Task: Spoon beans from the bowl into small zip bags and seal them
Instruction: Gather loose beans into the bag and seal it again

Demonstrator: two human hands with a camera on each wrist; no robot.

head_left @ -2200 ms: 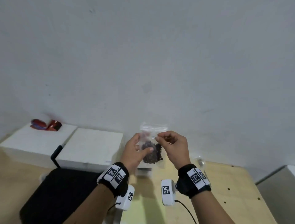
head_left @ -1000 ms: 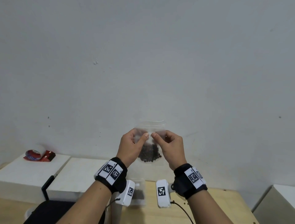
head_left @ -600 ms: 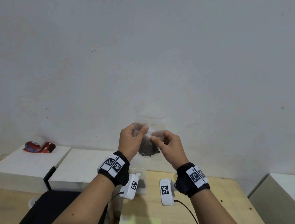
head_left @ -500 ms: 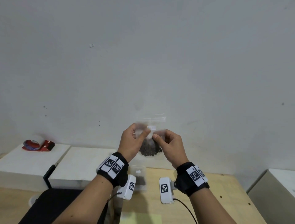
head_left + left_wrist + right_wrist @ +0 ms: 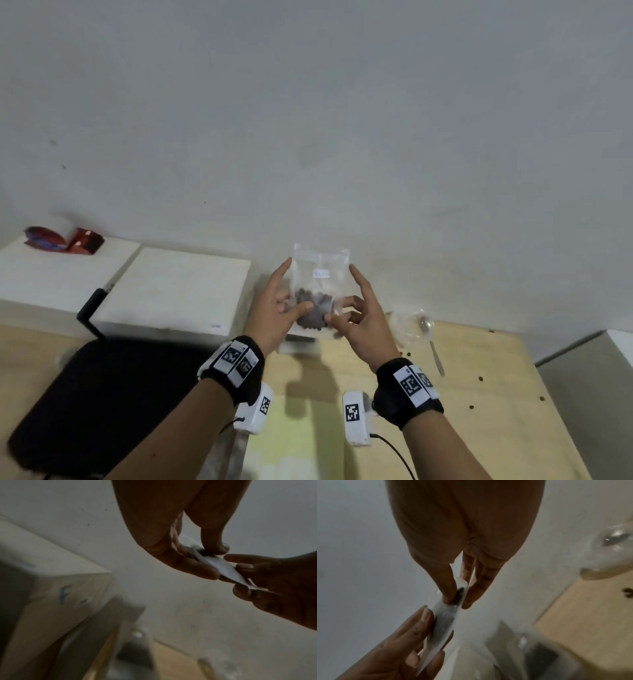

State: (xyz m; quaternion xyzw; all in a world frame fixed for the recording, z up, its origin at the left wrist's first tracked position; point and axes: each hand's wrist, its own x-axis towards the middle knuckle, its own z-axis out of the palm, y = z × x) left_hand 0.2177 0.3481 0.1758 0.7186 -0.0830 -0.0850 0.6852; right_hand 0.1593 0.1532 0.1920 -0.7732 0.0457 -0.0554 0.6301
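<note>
A small clear zip bag [image 5: 321,274] with dark beans [image 5: 313,308] in its bottom hangs upright in front of the wall, above the table's far edge. My left hand [image 5: 278,306] pinches its lower left part between thumb and fingers, index finger straight up along the side. My right hand [image 5: 358,310] pinches the lower right part the same way. The left wrist view shows the zip bag [image 5: 221,566] edge-on between both hands, as does the right wrist view [image 5: 444,620]. The clear bowl [image 5: 400,330] with the metal spoon [image 5: 430,330] in it stands to the right.
The wooden table [image 5: 496,428] carries a few loose beans [image 5: 480,378] and a yellow-green sheet [image 5: 294,438]. A black pad [image 5: 102,394] lies at left, white boxes [image 5: 171,284] behind it, a red packet [image 5: 68,238] on the far box. Another filled bag [image 5: 301,344] lies under my hands.
Both hands came down with the bag. Their grip shifted from pinching the top seal strip to holding the lower part by the beans. The head view tipped down, and bowl and spoon came into view.
</note>
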